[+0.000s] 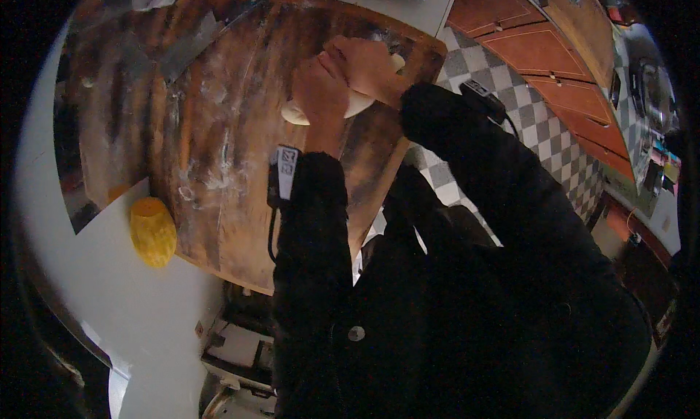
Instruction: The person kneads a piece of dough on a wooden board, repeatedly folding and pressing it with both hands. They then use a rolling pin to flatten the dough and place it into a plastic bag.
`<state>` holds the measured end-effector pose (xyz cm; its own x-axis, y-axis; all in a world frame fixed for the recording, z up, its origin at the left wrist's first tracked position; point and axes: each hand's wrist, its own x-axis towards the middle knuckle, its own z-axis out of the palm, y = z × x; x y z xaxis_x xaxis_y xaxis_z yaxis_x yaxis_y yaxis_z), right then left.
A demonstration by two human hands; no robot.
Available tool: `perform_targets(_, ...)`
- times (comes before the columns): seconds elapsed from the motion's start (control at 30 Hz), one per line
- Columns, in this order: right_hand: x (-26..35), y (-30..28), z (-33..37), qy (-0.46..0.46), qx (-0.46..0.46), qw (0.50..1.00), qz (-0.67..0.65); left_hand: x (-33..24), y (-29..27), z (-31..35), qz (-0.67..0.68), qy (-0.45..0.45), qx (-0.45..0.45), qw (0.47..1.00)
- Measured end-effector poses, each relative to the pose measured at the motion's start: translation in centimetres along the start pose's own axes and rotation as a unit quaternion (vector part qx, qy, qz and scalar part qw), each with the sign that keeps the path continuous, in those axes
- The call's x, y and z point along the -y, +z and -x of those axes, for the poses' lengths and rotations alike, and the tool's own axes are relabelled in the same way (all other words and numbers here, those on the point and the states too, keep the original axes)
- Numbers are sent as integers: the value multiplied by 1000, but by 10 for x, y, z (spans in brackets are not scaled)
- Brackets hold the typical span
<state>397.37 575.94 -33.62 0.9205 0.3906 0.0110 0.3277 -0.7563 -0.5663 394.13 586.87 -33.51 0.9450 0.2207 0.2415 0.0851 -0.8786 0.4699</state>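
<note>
A pale lump of dough (295, 114) lies on the floury wooden board (240, 157), toward its far right part. My left hand (321, 89) presses down on the dough, its fingers curled and partly hidden. Right against it, my right hand (364, 63) is also closed over the dough, with the two hands touching near the knuckles. Pale dough shows below and beside both hands; the rest of it is covered by them.
A yellow rounded object with a flat top (153, 233) stands beside the board's left edge. A grey flat blade-like shape (193, 51) lies at the far left of the board. Wooden drawers (554, 62) and a checkered floor (481, 62) are at the right.
</note>
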Motion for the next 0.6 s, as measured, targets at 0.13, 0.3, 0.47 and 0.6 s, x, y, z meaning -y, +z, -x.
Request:
perform_targets(0.13,-27,-18,64,-27,-77,992,95,-42,5,59,163,57,-15,985)
perform_targets(0.3,-57,-1,72,-53,-125,989,55,-43,31,53,22,115,-30,993)
perform_targets(0.47,-74,-10,-8,-85,-173,979,69,-40,47,-19,-15,88,1,996)
perform_targets(0.6,-74,-24,-57,-54,-163,984,47,-43,58,-70,-21,51,-24,998)
